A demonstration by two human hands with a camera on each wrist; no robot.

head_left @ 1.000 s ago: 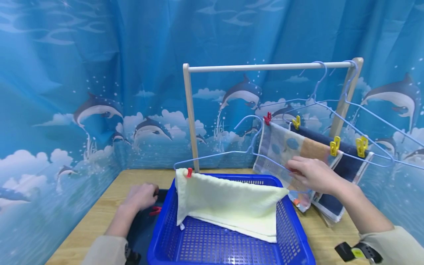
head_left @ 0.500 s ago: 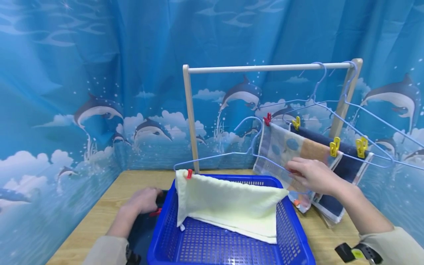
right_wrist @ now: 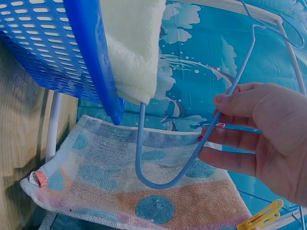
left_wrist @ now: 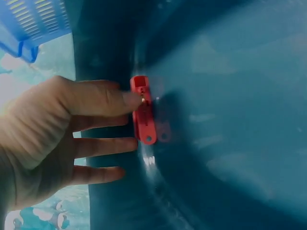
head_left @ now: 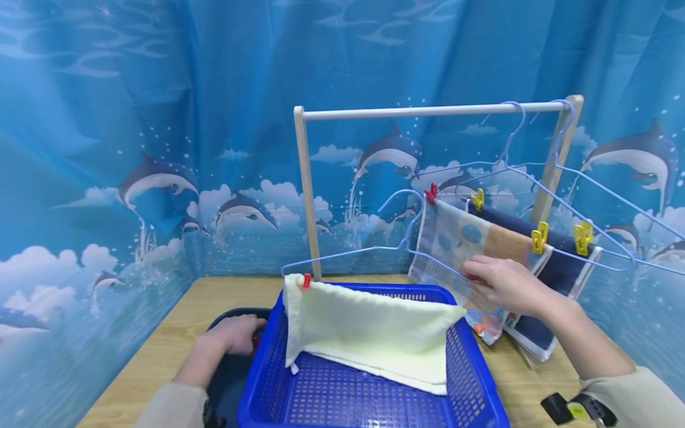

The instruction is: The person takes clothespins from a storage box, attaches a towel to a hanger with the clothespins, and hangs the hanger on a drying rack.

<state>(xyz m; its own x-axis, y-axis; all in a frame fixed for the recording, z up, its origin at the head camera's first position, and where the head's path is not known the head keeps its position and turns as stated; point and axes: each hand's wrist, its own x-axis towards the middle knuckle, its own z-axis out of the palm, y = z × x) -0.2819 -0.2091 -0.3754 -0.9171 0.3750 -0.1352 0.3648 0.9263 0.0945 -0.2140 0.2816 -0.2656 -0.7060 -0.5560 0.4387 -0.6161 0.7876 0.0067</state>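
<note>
My left hand (head_left: 235, 336) is down in the dark basin (head_left: 230, 380). In the left wrist view its thumb and forefinger pinch a red clothespin (left_wrist: 145, 117) close to the basin wall, and the other fingers extend beside it. My right hand (head_left: 503, 282) grips the lower right arm of a blue wire hanger (head_left: 348, 252), near the bend in the right wrist view (right_wrist: 201, 143). Over that hanger drapes a pale yellow towel (head_left: 369, 333), with one red clothespin (head_left: 307, 281) at its left end. The towel hangs over the blue basket (head_left: 484, 380).
A drying rack with a white rail (head_left: 428, 111) stands behind the basket. On its right hang two hangers bearing a patterned towel (head_left: 455, 238) and a navy towel (head_left: 567, 297), fixed with yellow clothespins (head_left: 539, 238) and a red one (head_left: 430, 193). The wooden table (head_left: 155, 351) lies beneath.
My left hand has moved slightly right and down in the basin onto the red clothespin, which it now pinches. The right hand, hanger and yellow towel have stayed in place.
</note>
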